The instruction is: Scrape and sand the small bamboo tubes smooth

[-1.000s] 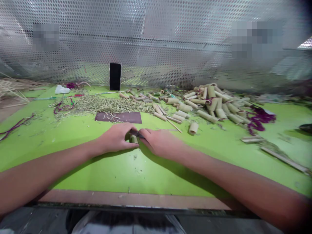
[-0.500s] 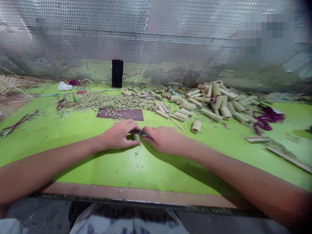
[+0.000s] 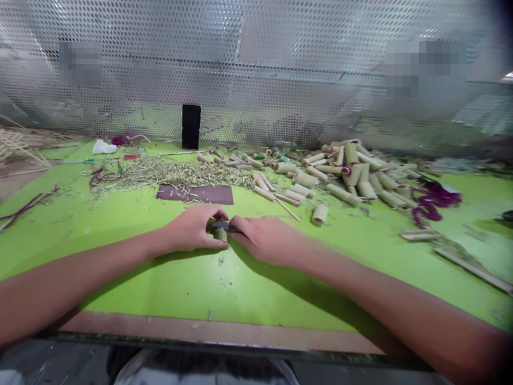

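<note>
Near the middle of the green table, my left hand [image 3: 190, 229] is closed around a short green bamboo piece [image 3: 221, 235], thumb on the near side and fingers on the far side. My right hand [image 3: 268, 239] grips a small dark knife [image 3: 229, 226], its handle mostly hidden in the fist. The blade points left and lies across the upper end of the bamboo piece. Whether its edge has entered the bamboo, I cannot tell. A few small shavings [image 3: 220, 261] lie on the table just in front of the piece.
Beyond my hands lies a brown sheet [image 3: 216, 195] under a heap of thin bamboo slivers [image 3: 172, 172]. Cut bamboo tubes [image 3: 356, 176] are piled at the back right, beside purple string [image 3: 435, 199]. A phone [image 3: 191, 126] stands against a perforated metal screen [image 3: 256, 80].
The whole view has shifted slightly, so the table sits a little lower. The knife blade reaches slightly farther left over the bamboo piece. Both hands keep their holds.
</note>
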Demonstrator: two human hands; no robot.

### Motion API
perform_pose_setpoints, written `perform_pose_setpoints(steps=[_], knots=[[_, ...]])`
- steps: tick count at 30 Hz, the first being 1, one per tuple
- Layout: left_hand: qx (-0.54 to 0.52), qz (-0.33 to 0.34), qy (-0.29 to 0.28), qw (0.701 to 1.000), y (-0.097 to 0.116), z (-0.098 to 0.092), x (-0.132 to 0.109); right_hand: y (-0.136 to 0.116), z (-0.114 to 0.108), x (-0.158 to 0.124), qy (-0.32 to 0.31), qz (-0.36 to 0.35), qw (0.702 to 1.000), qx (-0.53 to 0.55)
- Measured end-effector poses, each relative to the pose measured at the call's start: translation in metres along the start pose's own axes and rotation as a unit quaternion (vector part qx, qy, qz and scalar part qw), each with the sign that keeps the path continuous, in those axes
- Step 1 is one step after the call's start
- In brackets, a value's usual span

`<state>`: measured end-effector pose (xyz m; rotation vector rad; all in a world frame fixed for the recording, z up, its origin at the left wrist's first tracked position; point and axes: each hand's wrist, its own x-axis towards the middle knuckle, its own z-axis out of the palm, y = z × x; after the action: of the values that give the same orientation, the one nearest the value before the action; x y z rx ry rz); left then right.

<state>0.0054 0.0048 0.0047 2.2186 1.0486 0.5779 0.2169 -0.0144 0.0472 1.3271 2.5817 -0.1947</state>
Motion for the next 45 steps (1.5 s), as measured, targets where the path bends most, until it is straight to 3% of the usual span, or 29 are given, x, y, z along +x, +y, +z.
perform_pose_setpoints(steps=[8, 20, 27, 33, 38, 45], knots=[[0.064, 0.067, 0.022, 0.995, -0.005, 0.002, 0.002, 0.005, 0.007, 0.004, 0.011, -0.03, 0.999, 0.014], [0.088, 0.174, 0.012, 0.981, -0.015, 0.0, -0.004, 0.011, 0.008, -0.005, -0.002, -0.048, 0.998, 0.026], [0.251, 0.259, 0.056, 0.931, -0.022, -0.007, -0.011, 0.009, 0.008, -0.004, 0.01, -0.049, 0.998, 0.043], [0.306, 0.307, 0.085, 0.897, -0.021, -0.006, -0.011, 0.008, 0.01, -0.005, 0.019, -0.046, 0.995, 0.088], [0.328, 0.313, 0.089, 0.887, -0.017, -0.01, -0.011, 0.008, 0.012, -0.003, 0.032, -0.051, 0.992, 0.109], [0.33, 0.268, 0.036, 0.904, -0.014, -0.006, -0.007, 0.003, 0.006, -0.006, 0.035, -0.025, 0.997, 0.067]])
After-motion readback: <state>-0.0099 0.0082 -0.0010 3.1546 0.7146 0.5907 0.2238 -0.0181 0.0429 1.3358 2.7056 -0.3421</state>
